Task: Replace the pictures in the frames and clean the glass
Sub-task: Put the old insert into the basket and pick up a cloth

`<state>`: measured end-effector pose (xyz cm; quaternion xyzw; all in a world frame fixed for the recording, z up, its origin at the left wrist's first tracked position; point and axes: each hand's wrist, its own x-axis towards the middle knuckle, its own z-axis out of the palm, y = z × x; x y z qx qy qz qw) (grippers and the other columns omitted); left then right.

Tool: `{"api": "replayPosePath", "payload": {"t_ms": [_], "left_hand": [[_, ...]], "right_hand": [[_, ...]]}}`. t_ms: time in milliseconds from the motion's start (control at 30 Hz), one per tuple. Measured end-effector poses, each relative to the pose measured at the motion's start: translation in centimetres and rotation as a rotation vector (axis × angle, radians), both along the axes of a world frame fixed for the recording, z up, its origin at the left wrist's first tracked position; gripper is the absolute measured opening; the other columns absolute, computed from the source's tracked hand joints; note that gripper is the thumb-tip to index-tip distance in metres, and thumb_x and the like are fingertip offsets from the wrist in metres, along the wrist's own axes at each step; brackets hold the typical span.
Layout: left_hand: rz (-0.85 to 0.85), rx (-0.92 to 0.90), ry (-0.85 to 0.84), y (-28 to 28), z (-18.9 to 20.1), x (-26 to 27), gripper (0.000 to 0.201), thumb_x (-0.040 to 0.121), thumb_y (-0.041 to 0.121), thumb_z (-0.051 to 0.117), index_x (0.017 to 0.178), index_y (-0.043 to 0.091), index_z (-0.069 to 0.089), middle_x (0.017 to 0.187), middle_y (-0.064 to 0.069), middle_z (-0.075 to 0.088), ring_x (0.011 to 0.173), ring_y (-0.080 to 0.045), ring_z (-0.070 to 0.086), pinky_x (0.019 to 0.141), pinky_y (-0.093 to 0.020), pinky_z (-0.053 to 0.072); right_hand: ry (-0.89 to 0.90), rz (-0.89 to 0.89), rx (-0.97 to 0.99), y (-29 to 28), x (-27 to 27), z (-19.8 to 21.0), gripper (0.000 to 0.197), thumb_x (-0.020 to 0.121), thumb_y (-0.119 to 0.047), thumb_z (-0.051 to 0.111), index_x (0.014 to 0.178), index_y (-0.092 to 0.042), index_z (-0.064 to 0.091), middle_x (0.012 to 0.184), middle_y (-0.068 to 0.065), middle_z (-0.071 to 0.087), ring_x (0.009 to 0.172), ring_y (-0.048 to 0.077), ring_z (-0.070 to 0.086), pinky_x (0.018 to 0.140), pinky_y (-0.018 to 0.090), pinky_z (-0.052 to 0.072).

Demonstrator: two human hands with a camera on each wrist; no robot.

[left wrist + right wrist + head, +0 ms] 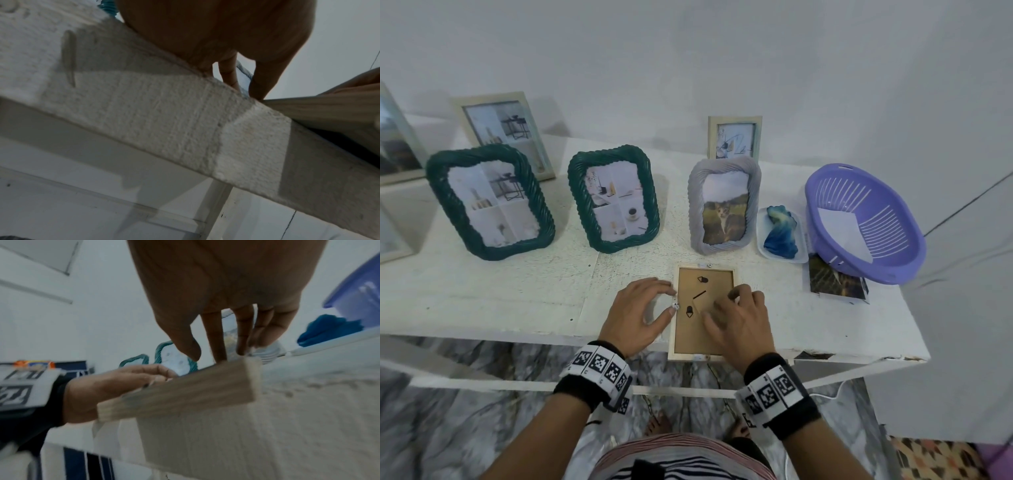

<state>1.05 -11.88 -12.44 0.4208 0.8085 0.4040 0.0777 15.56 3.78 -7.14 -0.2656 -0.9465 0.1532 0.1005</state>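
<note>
White surface [482,301] carries the lot; lilac basket [887,246] at the far right, paper inside; two green frames [489,202] and a grey frame [723,202] upright behind; pale wooden frame [685,354] face down at the near edge, overhanging slightly. Left hand [638,313] curled against its left side, fingertips touching; right hand [739,323] bent over the backing, fingertips on it; actual grip cannot be told.

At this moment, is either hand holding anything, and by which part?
Neither hand lifts anything. The left hand touches the left edge of the face-down wooden frame on the table; the right hand rests its fingers on the frame's backing board.
</note>
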Motion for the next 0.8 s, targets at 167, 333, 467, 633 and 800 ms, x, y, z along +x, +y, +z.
{"api": "replayPosePath", "payload": {"t_ms": [167,333,467,633,800], "left_hand": [[0.002,0.009,-0.016,0.0,0.0,0.0,0.035,0.086,0.054,0.053,0.112,0.032,0.062,0.124,0.024,0.058,0.123,-0.001,0.043,0.101,-0.034,0.033],[0.0,0.004,-0.024,0.0,0.1,0.0,0.034,0.086,0.055,0.053,0.111,0.032,0.063,0.125,0.022,0.058,0.124,-0.006,0.046,0.102,-0.038,0.035],[-0.005,0.003,-0.036,0.0,-0.1,-0.1,0.032,0.087,0.055,0.053,0.111,0.035,0.062,0.125,0.021,0.059,0.126,-0.008,0.046,0.103,-0.043,0.037],[0.0,0.009,-0.042,0.0,-0.2,-0.2,0.031,0.087,0.054,0.053,0.113,0.039,0.062,0.123,0.026,0.058,0.128,-0.004,0.042,0.105,-0.046,0.036],[0.0,0.026,-0.056,0.0,-0.1,-0.1,0.029,0.086,0.054,0.054,0.111,0.042,0.062,0.122,0.027,0.057,0.128,-0.006,0.044,0.106,-0.049,0.036]], "right_hand": [[0.022,0.12,-0.314,4.5,1.8,0.2,0.028,0.085,-0.017,0.057,0.111,-0.014,0.069,0.108,0.005,0.057,0.097,0.024,0.053,0.086,0.036,0.047],[-0.117,0.335,-0.267,7.6,2.7,0.9,0.028,0.089,-0.021,0.064,0.116,-0.023,0.067,0.123,-0.005,0.055,0.1,0.006,0.044,0.084,0.023,0.038],[-0.136,0.401,-0.215,8.6,2.3,0.8,0.026,0.089,-0.026,0.065,0.115,-0.028,0.068,0.123,-0.006,0.057,0.099,0.013,0.046,0.082,0.022,0.034],[-0.154,0.411,-0.202,8.7,0.9,0.9,0.018,0.083,-0.04,0.068,0.097,-0.028,0.068,0.107,-0.009,0.055,0.095,0.017,0.05,0.086,0.029,0.038],[-0.124,0.331,-0.254,8.1,-0.3,0.5,0.016,0.078,-0.031,0.075,0.082,-0.02,0.064,0.096,-0.004,0.052,0.084,0.016,0.047,0.075,0.025,0.04]]}}
